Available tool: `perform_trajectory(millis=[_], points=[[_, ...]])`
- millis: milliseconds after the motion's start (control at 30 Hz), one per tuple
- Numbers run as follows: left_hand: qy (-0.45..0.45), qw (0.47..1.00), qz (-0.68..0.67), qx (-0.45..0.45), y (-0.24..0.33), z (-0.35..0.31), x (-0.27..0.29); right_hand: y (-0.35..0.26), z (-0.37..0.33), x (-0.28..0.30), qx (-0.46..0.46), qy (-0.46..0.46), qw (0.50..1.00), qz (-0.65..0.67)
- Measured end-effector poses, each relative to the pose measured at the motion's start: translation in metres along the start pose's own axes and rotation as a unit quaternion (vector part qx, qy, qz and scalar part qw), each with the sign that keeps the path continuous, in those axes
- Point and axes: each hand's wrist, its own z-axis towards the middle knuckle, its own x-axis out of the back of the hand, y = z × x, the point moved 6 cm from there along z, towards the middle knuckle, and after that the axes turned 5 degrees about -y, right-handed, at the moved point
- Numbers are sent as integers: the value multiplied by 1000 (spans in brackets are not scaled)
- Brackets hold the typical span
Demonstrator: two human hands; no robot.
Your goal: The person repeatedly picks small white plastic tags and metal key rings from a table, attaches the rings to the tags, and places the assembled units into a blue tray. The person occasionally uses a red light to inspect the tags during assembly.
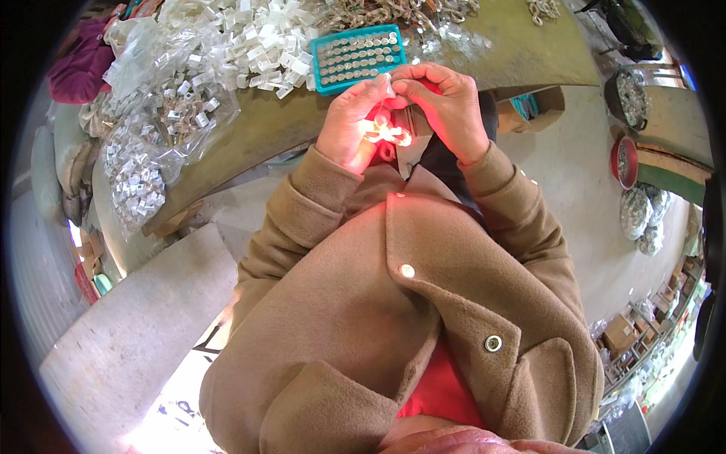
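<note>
In front of my chest, both hands meet beside the near edge of the table. My left hand (352, 117) is closed, with a small whitish piece (390, 85) pinched at its fingertips. The fingers of my right hand (445, 102) come together at the same piece, thumb and forefinger touching it. Below the left fingers hangs a brightly lit knotted cord or chain (388, 135), glowing red and white; its exact kind is hard to make out. Just beyond the hands, a teal tray (315, 68) holds rows of small round silvery pieces.
Heaped on the table (522, 45) are small white blocks (272, 45), with clear bags (181, 83) of similar pieces at left. Tan braided cords (378, 11) lie at the back. An open cardboard box (550, 106) stands right of the table, a red basin (625, 160) farther right.
</note>
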Motion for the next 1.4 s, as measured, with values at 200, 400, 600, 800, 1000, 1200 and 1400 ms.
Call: perform_trajectory(millis=[200,400,600,800,1000,1200,1400], points=[[31,997,-40,60,10,-8,15,-9,10,-6,16,-28,999,-14],[-9,998,-22,59,8,-13,24,-16,12,-16,43,-61,993,-86],[14,994,103,31,14,-9,32,-19,20,-17,28,-126,980,-154],[2,1000,-6,-7,45,-9,17,-20,51,-4,4,-125,992,-17],[86,855,444,-253,150,-21,45,-24,89,46,28,10,999,-18],[307,341,827,-325,244,-34,88,-32,126,77,82,83,964,-238],[263,740,509,-353,196,-37,104,-39,154,65,183,87,835,-511]])
